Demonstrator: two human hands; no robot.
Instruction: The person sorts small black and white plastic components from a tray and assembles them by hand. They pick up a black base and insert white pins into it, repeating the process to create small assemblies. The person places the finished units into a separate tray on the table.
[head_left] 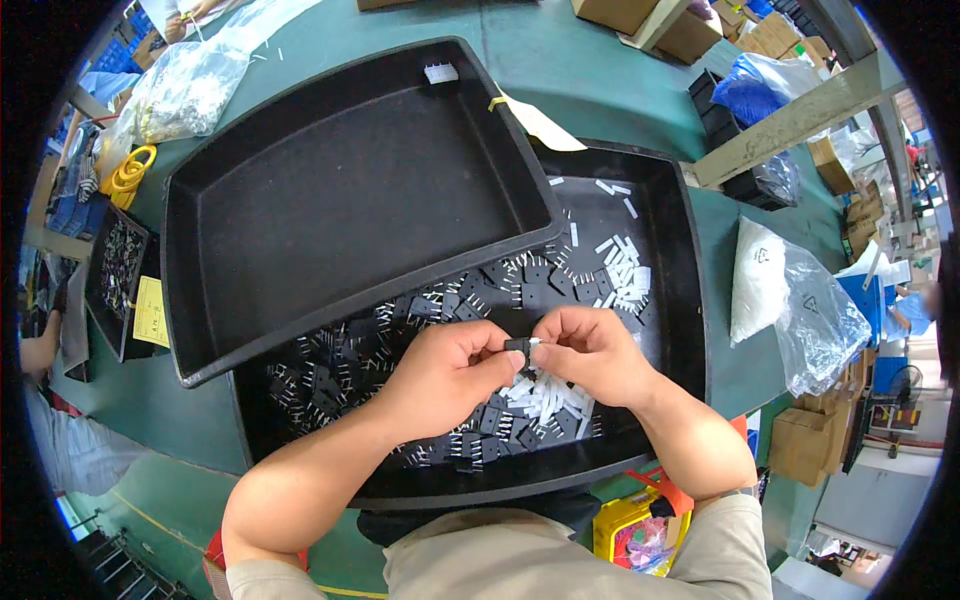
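Observation:
Over the lower black tray (pixel 697 330), my two hands meet fingertip to fingertip. My left hand (pixel 450 368) pinches a small black plastic part (pixel 517 346). Thumb and forefinger of my right hand (pixel 592 356) are closed on a small white piece (pixel 535 342) at the black part's right end; whether the two are joined is too small to tell. Loose black parts with metal pins (pixel 325 385) cover much of the lower tray. White strips lie in a pile (pixel 548 398) below my fingers and another heap (pixel 628 278) farther right.
A second black tray (pixel 340 180) rests tilted across the lower one, with a white slotted piece (pixel 440 73) in its far corner. Plastic bags (pixel 195 95) and a yellow coil (pixel 130 175) lie left. A white-filled bag (pixel 757 275) and a metal post (pixel 800 118) stand right.

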